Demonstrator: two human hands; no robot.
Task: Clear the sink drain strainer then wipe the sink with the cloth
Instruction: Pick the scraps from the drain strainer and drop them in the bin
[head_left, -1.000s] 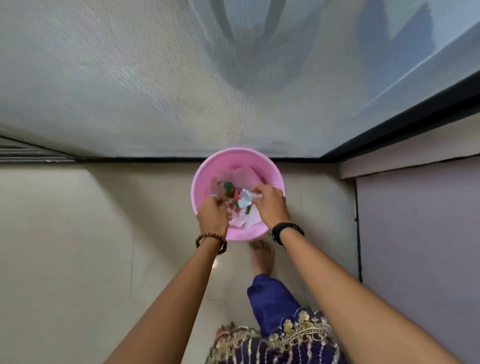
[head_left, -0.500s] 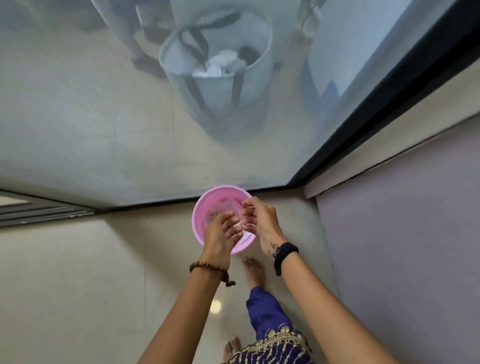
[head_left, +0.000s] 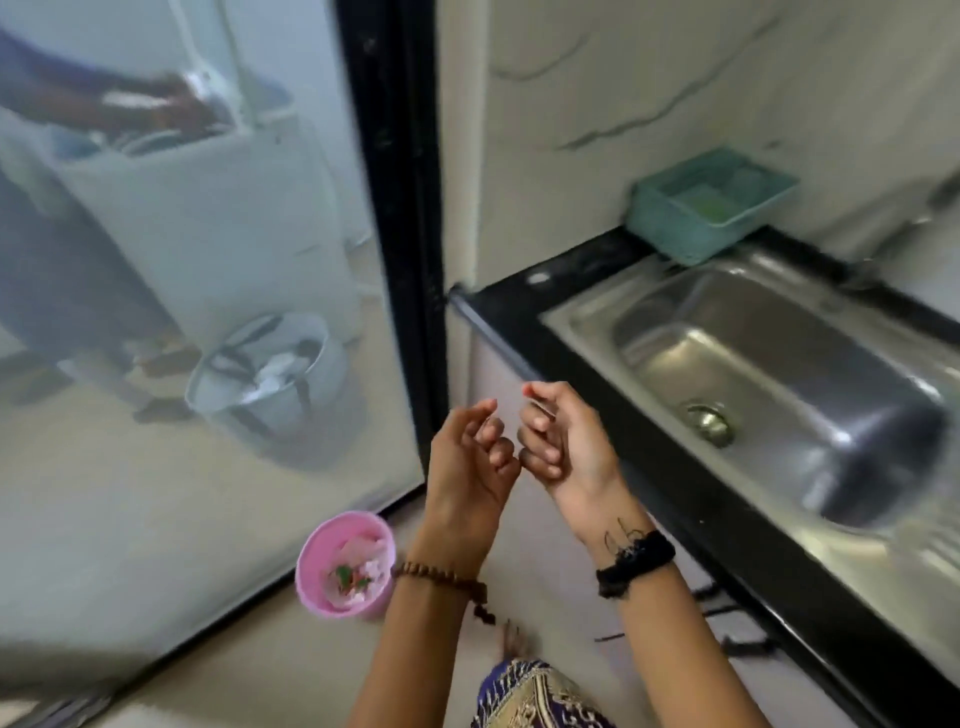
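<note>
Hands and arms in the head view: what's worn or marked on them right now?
Both forearms are bare, no sleeves. The left hand has a brown beaded bracelet with a small dark tassel at its wrist. The right hand has a black band at its wrist, with a small dark tattoo just above.

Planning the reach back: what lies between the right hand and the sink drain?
Head view: only the black countertop edge and bare steel sink basin separate the right hand from the round metal drain.

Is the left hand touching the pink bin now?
Apart. The head view shows the left hand raised, with bare floor between it and the pink bin.
</note>
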